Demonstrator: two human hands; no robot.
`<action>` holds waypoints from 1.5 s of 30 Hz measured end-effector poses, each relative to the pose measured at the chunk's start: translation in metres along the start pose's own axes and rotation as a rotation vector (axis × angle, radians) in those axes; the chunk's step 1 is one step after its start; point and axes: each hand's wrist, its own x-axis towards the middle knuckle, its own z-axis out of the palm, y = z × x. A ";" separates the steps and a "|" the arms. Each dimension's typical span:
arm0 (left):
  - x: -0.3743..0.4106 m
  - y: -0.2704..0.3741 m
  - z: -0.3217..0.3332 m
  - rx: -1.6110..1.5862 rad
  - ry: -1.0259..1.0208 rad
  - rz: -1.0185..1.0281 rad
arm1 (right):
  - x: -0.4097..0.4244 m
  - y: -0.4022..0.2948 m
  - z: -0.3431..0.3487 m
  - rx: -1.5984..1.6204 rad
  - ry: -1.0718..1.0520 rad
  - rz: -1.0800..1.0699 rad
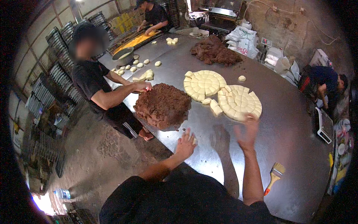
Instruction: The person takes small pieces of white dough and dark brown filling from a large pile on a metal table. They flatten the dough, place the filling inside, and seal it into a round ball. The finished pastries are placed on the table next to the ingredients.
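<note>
My left hand (pixel 186 145) is low over the steel tabletop, just in front of a large mound of dark brown paste (pixel 163 105). A small pale bit, perhaps dough, shows at its fingers; whether it is gripped is unclear. My right hand (pixel 247 133), blurred by motion, reaches to the near edge of a round slab of pale dough cut into pieces (pixel 240 102). Blur hides whether its fingers hold a piece. A second cut dough round (pixel 205 84) lies beyond, to the left. Loose dough pieces (pixel 215 107) sit between the rounds.
A co-worker (pixel 91 75) handles the paste mound at left; another (pixel 155 16) works over a tray of yellow food (pixel 137 40). A third person (pixel 321 84) bends at right. A second paste heap (pixel 214 51), a bowl (pixel 123 57) and a flat brush (pixel 275 177) are on the table.
</note>
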 end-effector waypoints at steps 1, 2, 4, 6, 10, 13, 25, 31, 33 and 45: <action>-0.002 0.003 -0.003 0.096 0.069 -0.064 | -0.006 0.002 0.031 -0.116 -0.228 -0.079; -0.003 0.004 -0.010 0.045 0.065 -0.106 | -0.021 0.003 0.048 0.052 -0.348 0.031; -0.001 0.012 -0.030 -0.248 -0.137 -0.192 | -0.047 -0.008 0.077 0.318 -0.415 0.268; 0.003 0.028 -0.059 -0.538 -0.206 -0.323 | -0.064 -0.035 0.085 0.470 -0.369 0.659; 0.018 0.096 -0.124 -1.411 0.132 -0.149 | -0.028 -0.080 0.058 0.605 -0.114 0.381; 0.034 0.126 -0.180 -1.589 0.014 -0.063 | 0.035 -0.094 0.027 0.695 0.226 0.283; 0.027 -0.012 -0.208 -1.700 0.156 -0.562 | -0.001 -0.168 0.072 0.702 -0.226 0.147; -0.057 -0.108 -0.111 -1.955 -0.002 -1.023 | 0.028 -0.191 0.191 0.540 -0.863 0.050; -0.078 -0.129 -0.092 -1.932 0.157 -1.133 | 0.059 -0.209 0.245 0.578 -0.860 0.418; -0.079 -0.153 -0.118 -1.889 0.211 -1.065 | 0.079 -0.173 0.341 0.168 -0.721 -0.468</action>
